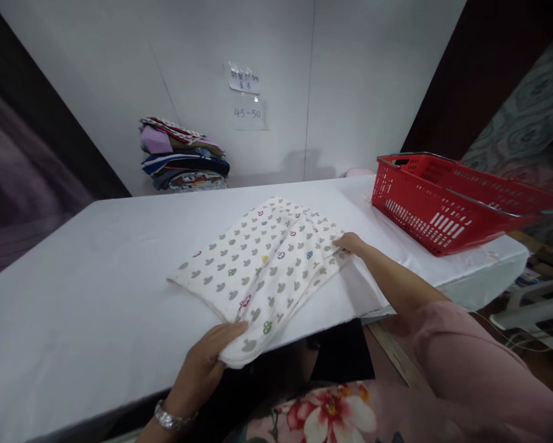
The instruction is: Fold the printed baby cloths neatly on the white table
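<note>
A white cloth (258,258) printed with grey mushrooms and a few coloured ones lies partly folded near the front edge of the white-covered table. My left hand (211,347) pinches its near corner, which hangs slightly past the table edge; a metal bracelet is on that wrist. At the cloth's right side, my right hand (349,242) grips the edge with fingers closed. A diagonal fold runs through the cloth between the two hands, and its left corner lies flat on the table.
A red plastic basket (442,203) stands at the table's right end. Folded clothes (184,157) are stacked at the back left by the wall. Two paper notes (250,115) hang on the wall. A white stool (534,311) is at the far right, below the table.
</note>
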`<state>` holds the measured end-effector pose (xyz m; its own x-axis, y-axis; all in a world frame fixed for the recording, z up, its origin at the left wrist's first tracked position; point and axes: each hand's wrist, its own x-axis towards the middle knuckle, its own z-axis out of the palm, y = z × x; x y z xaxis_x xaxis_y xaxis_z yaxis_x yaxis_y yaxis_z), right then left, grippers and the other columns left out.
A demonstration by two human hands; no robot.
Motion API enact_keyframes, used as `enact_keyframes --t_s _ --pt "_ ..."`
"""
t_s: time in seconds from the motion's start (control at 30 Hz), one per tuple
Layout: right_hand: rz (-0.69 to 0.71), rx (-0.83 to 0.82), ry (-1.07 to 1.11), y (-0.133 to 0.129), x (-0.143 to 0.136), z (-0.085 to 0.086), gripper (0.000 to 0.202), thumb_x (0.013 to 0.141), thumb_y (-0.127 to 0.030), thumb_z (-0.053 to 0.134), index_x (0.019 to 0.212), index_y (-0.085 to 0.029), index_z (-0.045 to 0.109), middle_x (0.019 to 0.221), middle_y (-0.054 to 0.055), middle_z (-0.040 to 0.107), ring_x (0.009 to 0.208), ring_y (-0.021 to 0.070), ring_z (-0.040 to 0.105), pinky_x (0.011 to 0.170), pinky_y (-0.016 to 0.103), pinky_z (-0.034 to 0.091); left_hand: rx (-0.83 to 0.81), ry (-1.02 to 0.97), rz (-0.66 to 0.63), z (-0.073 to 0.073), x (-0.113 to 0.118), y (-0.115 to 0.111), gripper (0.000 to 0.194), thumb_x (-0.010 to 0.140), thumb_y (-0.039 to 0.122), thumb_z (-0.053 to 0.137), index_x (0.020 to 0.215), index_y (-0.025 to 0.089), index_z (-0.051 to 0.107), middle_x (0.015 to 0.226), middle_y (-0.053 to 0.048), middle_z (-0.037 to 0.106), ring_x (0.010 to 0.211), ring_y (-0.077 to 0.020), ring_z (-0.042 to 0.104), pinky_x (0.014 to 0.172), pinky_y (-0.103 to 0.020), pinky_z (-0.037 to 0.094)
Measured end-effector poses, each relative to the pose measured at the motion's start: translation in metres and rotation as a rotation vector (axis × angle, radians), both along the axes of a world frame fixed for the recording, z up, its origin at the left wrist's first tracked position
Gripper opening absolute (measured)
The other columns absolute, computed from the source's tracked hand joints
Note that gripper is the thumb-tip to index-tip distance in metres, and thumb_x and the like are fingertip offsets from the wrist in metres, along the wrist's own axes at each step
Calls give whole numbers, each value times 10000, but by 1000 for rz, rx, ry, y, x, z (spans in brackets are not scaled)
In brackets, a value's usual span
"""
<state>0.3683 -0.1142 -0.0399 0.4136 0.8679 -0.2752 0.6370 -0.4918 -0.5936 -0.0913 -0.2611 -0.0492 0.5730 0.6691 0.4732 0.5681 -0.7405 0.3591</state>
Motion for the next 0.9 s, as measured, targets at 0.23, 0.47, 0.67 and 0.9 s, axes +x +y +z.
enact_keyframes --t_s 0.23,0.47,0.67,0.9 --pt "-63 9 209 -9 38 23 241 752 -268 694 666 -171 491 446 -62 441 389 51 393 396 168 310 77 49 -20 5 1 4 422 809 122 453 1186 261 585 1136 23 669 1038 -132 630 897 -225 523" --pt "-131 -14 257 -29 69 17 331 733 -292 719 570 -180 454 371 -65 402 314 46 301 331 189 200 148 88 -55 9 -1 6 469 780 138 433 1210 282 553 1142 47 665 1036 -132 632 903 -221 516" --pt "-33 99 394 -19 49 23 271 755 -338 702 680 -174 500 515 -42 506 418 48 416 374 155 285 126 41 -8 11 -6 4 509 752 111 407 1208 292 545 1156 37 656 1047 -127 625 909 -212 509" --pt "20 33 319 -18 45 23 247 771 -278 663 623 -161 503 457 -42 470 413 68 439 405 167 331 78 12 4 4 -5 -1 508 749 114 435 1191 327 567 1149 52 662 1021 -136 640 896 -197 513"
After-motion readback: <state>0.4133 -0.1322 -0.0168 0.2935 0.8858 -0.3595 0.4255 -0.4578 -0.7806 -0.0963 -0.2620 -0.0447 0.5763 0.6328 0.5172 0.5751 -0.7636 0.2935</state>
